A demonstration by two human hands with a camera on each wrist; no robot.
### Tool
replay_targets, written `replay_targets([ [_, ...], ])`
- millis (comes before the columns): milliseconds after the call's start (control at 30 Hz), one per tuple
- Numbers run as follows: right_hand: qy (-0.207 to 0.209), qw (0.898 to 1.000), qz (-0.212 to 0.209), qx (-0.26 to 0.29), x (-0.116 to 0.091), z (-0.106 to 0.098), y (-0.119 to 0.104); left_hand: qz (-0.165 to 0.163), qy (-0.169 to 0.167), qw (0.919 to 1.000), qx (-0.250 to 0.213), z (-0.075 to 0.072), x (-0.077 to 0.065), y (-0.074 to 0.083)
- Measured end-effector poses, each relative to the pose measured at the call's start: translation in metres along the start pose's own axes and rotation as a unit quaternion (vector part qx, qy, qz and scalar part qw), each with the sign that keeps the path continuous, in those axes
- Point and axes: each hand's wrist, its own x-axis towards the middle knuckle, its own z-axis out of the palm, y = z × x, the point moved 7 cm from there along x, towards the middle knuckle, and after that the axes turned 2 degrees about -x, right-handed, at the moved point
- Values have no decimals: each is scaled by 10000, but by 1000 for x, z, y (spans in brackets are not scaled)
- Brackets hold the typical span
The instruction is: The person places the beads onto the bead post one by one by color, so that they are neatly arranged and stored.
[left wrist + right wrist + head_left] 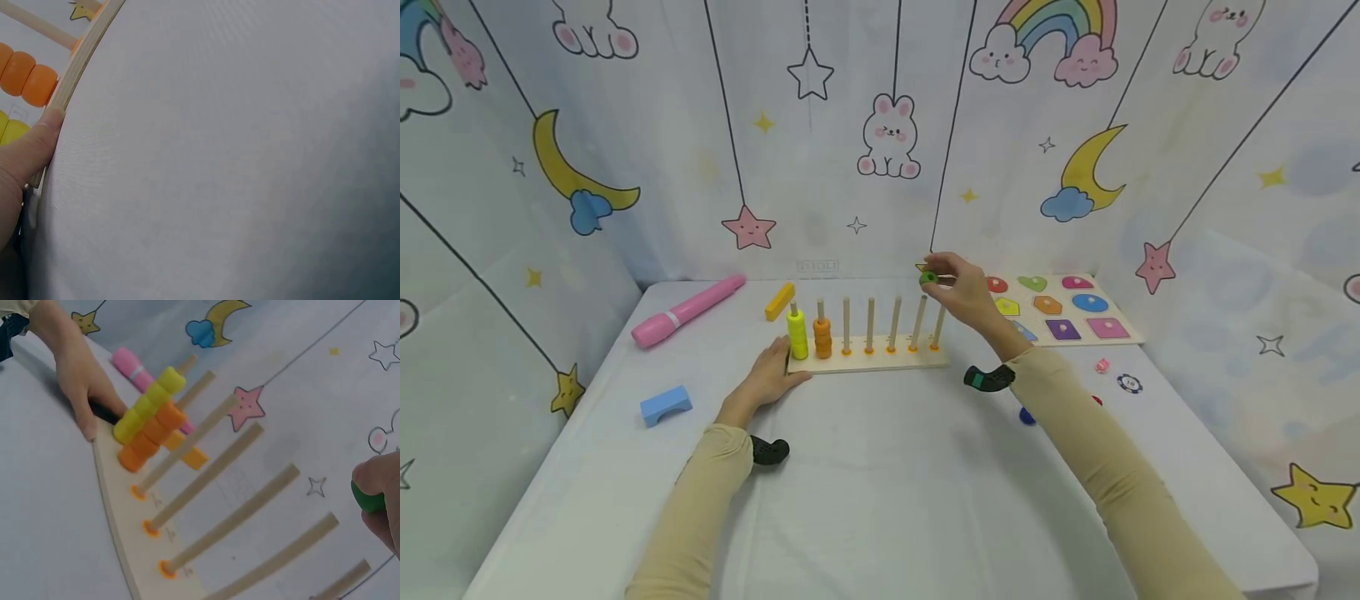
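Note:
A wooden peg board (872, 363) with several upright pegs stands toward the back of the table. Yellow beads (797, 336) are stacked on its leftmost peg, and orange beads (823, 340) on the peg beside it. My left hand (767, 375) holds the board's left end, its thumb (47, 134) against the front edge. Raised over the right end of the board, my right hand (958, 292) pinches a green bead (928, 277) between thumb and fingers. That bead (367, 499) is partly covered by the fingers in the right wrist view. The other pegs are bare.
Left of the board lie a pink cylindrical toy (688, 312), a yellow block (780, 302) and a blue arched block (666, 406). A shape puzzle board (1101, 329) sits at the back right. A poker chip (1129, 383) and a pink die (1102, 365) lie in front of it.

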Motion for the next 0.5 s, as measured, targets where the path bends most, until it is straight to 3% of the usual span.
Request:
replay_targets([
  [233,-319,9993,-32,183,13,47,-19,-26,-8,10000,23,-1,1,-2],
  [500,-832,9953,-490,44,22,93,-47,-15,-31,10000,89,2,3,-6],
])
